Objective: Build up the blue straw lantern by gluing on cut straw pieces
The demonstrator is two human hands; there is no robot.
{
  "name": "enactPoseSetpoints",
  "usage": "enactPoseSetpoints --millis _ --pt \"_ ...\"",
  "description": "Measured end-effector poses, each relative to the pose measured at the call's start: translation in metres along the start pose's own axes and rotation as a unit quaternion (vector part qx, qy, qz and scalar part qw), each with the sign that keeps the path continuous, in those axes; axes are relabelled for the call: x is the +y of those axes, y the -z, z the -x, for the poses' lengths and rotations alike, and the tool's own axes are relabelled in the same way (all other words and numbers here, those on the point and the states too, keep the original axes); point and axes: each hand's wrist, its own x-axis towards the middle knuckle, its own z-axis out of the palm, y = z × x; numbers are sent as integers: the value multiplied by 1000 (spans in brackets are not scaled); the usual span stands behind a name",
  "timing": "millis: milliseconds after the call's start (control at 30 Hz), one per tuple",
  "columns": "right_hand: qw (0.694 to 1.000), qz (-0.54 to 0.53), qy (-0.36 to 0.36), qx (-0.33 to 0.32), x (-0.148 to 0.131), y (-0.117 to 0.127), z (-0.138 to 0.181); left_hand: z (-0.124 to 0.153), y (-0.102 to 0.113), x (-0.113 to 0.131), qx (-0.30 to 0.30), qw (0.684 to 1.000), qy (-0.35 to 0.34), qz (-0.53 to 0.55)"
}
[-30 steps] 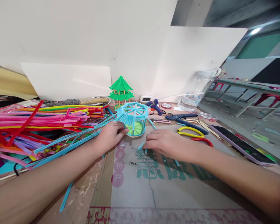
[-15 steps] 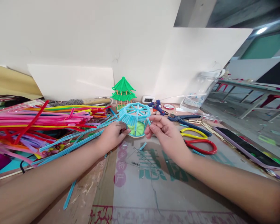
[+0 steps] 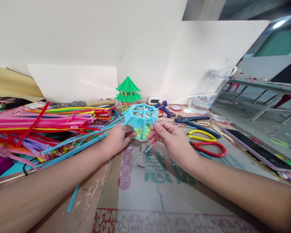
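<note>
A small light-blue pavilion model [image 3: 141,119] made of pipe cleaners, with a green floor, sits between my hands at the middle of the table. My left hand [image 3: 118,138] grips its left side with curled fingers. My right hand [image 3: 167,137] is at its right side, thumb and fingers pinched at the blue roof fringe; a short blue piece may be in the pinch, too small to be sure. A loose short blue piece [image 3: 148,149] lies just below the model.
A big heap of coloured pipe cleaners [image 3: 43,124] fills the left. A green pavilion model [image 3: 127,91], glue gun [image 3: 164,108], blue pliers [image 3: 192,122], yellow and red scissors [image 3: 206,145], a phone [image 3: 257,149] and a clear jar [image 3: 208,92] lie behind and right.
My right hand rose from the table mat to the model's right side and pinched at its roof edge. The model lifted and tilted slightly; my left hand kept its hold.
</note>
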Motion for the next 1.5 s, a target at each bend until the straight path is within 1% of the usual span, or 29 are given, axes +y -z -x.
enactPoseSetpoints --millis 100,300,467,867,1367,1433,1500 --pt "1000 12 -1 2 0 -2 0 0 0 0 1 1000 -5 -6" --pt "997 76 23 -12 -2 -5 0 -1 -1 1 3 1000 -10 -9" --pt "994 100 35 -12 -4 -9 1 -1 -2 1 12 1000 -16 -13" --pt "995 94 11 -14 1 -11 -2 -1 -2 1 6 1000 -13 -5" --pt "998 43 -29 -37 6 -9 -6 -2 -2 1 9 1000 -18 -3" --pt "997 49 -31 -42 5 -9 -7 -2 -2 1 8 1000 -20 -6" --pt "995 79 -26 -53 4 -8 -6 -1 -2 1 8 1000 -21 -8"
